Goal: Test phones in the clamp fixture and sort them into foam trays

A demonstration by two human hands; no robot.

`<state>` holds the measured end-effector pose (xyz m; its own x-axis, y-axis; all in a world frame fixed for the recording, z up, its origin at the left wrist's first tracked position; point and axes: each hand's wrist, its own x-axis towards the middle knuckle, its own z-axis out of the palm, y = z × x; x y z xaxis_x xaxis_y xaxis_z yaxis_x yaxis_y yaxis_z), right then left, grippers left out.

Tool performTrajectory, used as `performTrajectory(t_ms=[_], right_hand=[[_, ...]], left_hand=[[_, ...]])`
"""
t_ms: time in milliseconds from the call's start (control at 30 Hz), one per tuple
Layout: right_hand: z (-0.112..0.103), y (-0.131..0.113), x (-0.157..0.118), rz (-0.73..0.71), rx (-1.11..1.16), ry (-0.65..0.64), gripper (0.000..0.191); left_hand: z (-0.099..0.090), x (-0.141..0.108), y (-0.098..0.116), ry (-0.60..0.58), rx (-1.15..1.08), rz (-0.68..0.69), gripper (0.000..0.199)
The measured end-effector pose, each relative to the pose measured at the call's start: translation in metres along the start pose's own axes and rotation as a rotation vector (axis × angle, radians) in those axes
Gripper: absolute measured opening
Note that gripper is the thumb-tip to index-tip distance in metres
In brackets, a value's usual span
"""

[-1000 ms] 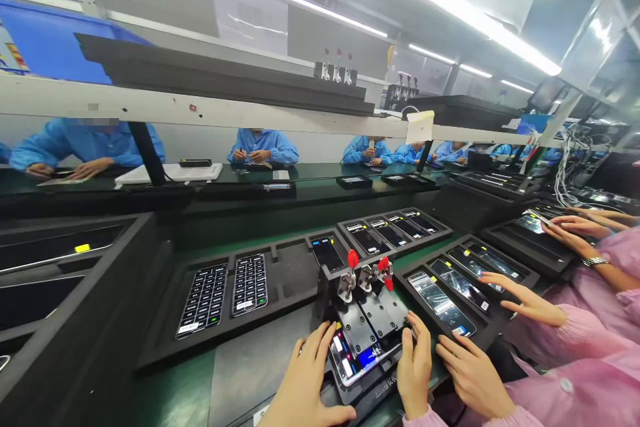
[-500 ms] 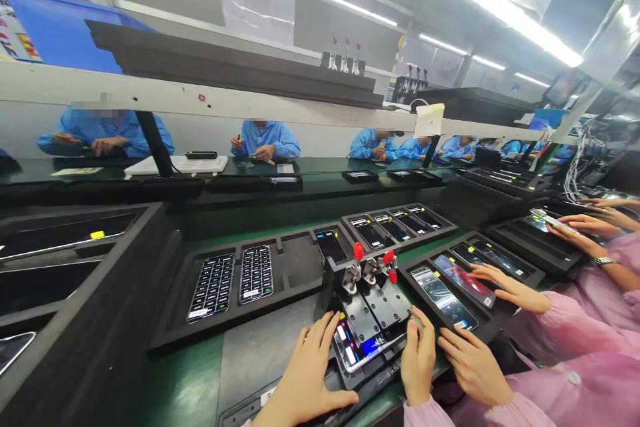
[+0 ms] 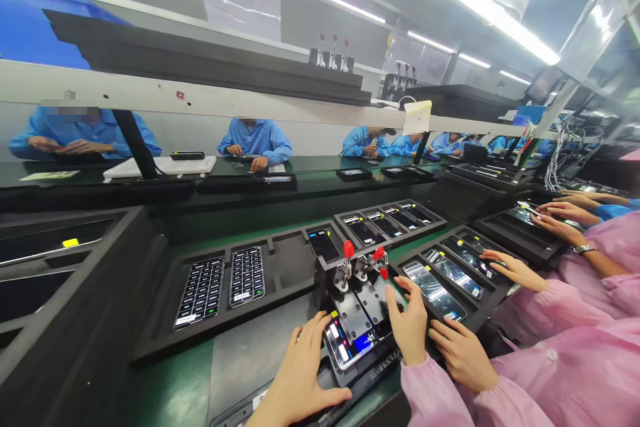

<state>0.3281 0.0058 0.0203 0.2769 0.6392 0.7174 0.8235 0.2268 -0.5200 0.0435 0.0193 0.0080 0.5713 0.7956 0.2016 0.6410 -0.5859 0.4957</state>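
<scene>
A black clamping fixture (image 3: 386,359) with metal plates holds a phone (image 3: 345,347) whose screen is lit, with a yellow tab at its top corner. My left hand (image 3: 304,368) lies along the left side of the fixture, fingers stretched out by the phone's edge and thumb spread below. Close to the fixture's right side, my right hand (image 3: 411,321) is raised with its fingers apart, holding nothing. Its fingertips are near the red-tipped toggle clamps (image 3: 381,260); whether they touch the plate is hidden.
A foam tray (image 3: 155,307) with several phones lies behind the fixture, another tray (image 3: 340,227) beyond it. To the right, a co-worker's hands (image 3: 467,355) rest by a phone tray (image 3: 425,260). Stacked foam trays (image 3: 115,280) stand at left.
My right hand has lifted from the fixture's lower right side up toward the clamps, fingers spreading. My left hand stays by the phone. The co-worker's far hand moved along the tray; the view shifted slightly.
</scene>
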Motion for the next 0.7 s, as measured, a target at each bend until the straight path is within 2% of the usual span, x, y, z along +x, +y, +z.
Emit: performTrajectory(t_ms=[100,200,333,700], right_hand=[[0.031,-0.018,0.022,0.013,0.008,-0.027,0.034],[0.046,-0.026,0.043,0.020,0.053,-0.038,0.024],[0.044,-0.031,0.055,0.023,0.137,-0.024,0.020],[0.041,-0.039,0.054,0.049,0.195,-0.071,0.021]], left_hand=[[0.001,0.000,-0.001,0.018,0.002,0.021,0.100],[0.001,0.000,-0.001,0.028,-0.002,0.034,0.101],[0.002,0.000,-0.002,0.028,0.000,0.028,0.102],[0.002,0.000,-0.003,0.023,-0.040,0.027,0.103]])
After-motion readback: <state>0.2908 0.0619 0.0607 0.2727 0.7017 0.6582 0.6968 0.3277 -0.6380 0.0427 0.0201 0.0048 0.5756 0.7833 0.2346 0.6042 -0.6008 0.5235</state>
